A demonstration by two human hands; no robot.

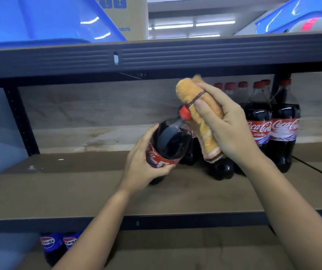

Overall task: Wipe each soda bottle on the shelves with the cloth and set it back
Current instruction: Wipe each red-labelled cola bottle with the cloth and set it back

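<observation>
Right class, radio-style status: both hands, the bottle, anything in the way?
Left hand grips tilted red-capped cola bottle. Right hand holds folded orange cloth at its cap. Upright cola bottles crowd behind.

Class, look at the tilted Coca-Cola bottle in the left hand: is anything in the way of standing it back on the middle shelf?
Nothing visible blocks it. The bottle hangs over bare shelf board, left of the standing Coca-Cola bottles. The right hand holds the cloth by its cap, not beneath it.

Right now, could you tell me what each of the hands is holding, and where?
Left hand grips the tilted Coca-Cola bottle around its labelled middle; right hand clasps the rolled orange cloth mid-length.
</observation>
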